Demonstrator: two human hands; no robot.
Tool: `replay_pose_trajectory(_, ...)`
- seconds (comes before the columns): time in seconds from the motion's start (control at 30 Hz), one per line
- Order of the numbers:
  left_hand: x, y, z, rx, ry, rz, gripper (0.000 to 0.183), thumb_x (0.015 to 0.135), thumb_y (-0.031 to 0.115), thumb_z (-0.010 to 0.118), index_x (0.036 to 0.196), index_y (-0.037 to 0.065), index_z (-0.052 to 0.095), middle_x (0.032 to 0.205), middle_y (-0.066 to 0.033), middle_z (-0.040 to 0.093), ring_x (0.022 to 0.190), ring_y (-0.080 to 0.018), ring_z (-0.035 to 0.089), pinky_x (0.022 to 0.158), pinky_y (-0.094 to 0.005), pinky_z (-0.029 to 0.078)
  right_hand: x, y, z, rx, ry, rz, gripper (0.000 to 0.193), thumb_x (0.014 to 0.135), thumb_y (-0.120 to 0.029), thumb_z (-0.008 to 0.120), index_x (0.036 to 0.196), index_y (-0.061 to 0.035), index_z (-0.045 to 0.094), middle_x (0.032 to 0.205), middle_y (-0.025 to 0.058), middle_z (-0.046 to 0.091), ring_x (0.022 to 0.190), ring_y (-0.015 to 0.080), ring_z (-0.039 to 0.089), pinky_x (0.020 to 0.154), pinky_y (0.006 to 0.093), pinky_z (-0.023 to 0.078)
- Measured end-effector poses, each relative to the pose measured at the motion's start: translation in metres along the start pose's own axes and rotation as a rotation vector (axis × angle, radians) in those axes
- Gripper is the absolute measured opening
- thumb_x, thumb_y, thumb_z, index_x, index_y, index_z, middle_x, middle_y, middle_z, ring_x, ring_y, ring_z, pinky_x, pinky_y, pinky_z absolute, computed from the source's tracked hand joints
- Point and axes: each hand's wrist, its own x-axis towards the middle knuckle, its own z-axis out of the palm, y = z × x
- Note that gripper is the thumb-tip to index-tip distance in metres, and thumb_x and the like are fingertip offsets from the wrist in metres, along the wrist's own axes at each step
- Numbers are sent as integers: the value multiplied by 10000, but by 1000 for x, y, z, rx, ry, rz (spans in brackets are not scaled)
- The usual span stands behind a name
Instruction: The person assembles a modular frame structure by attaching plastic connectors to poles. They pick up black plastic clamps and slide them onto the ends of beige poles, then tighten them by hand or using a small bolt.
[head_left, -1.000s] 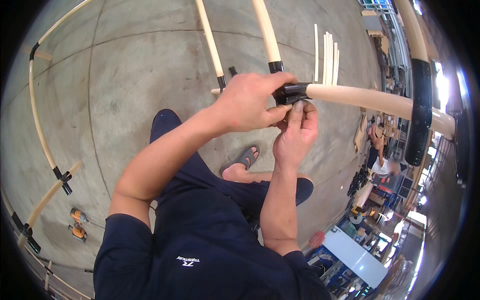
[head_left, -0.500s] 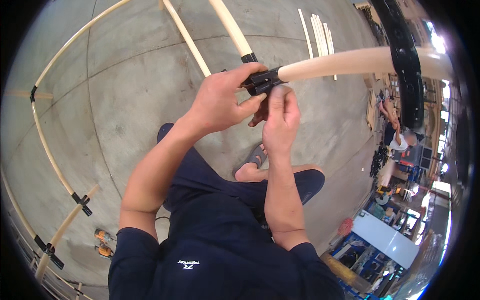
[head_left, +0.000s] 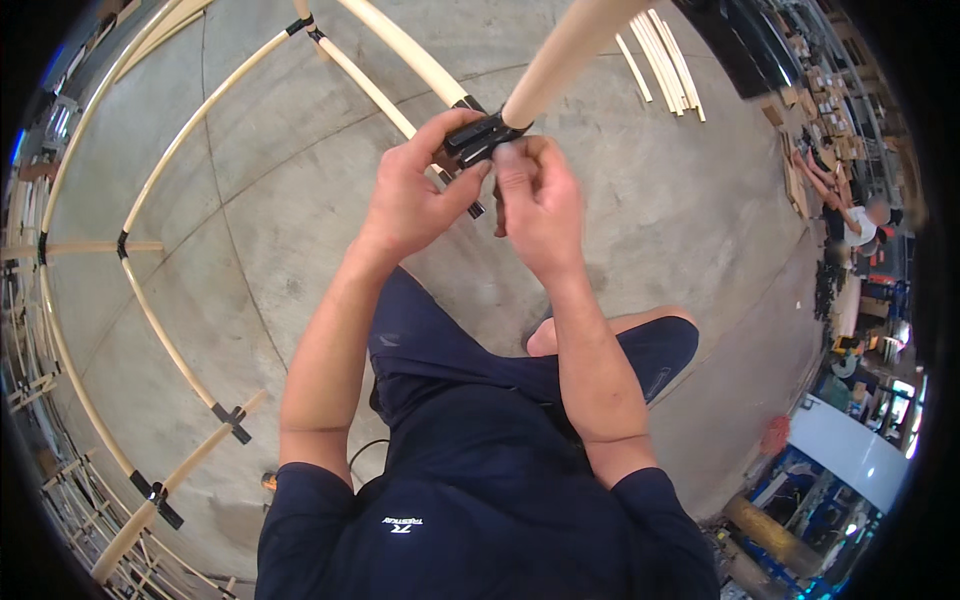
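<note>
Both hands are at a black pipe connector (head_left: pixel 478 138) that joins pale wooden poles. My left hand (head_left: pixel 405 200) grips it from the left, thumb below and fingers over the top. At its right underside my right hand (head_left: pixel 545 205) is closed, thumb and fingers pinched together; whatever lies between those fingertips is hidden. One thick pole (head_left: pixel 565 55) rises from the connector toward the upper right. A second pole (head_left: pixel 410 48) runs from it to the upper left. Just below my left hand shows the black end of another pole (head_left: pixel 372 92).
A curved frame of wooden poles (head_left: pixel 165 345) with black joints stands on the concrete floor at left. Loose poles (head_left: pixel 665 65) lie at the upper right. Far right, another person (head_left: pixel 858 225) sits near boxes and clutter. An orange tool (head_left: pixel 269 481) lies beside my left sleeve.
The view has shifted, bringing more of the left frame into sight. The thick pole at the connector now points upward instead of rightward. Both hands stay on the connector.
</note>
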Motion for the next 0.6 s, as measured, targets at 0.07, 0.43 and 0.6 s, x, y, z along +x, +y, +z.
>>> replay_pose_trajectory(0.07,-1,-2,0,-6,12,17,463,846,19,703,1296,1,595,1072,-59,710,957,-125,663,862,-291,534,2,5,6,-77,-4,-89,351,1057,-291,507,900,9,601,643,25,589,565,85,537,516,281,419)
replay_pose_trajectory(0.43,-10,-1,-2,35,-11,4,476,890,68,669,1349,11,555,975,-34,713,874,-88,678,781,-246,517,3,1,-20,-52,-111,116,468,1046,-398,519,872,16,654,589,14,552,530,86,512,474,277,412)
replay_pose_trajectory(0.6,-9,8,-2,92,-57,-121,498,922,57,647,1398,11,508,1053,-56,709,928,-111,689,803,-255,511,24,-22,-91,-349,-143,64,427,1019,-415,570,925,-11,672,651,22,588,496,78,495,456,261,420)
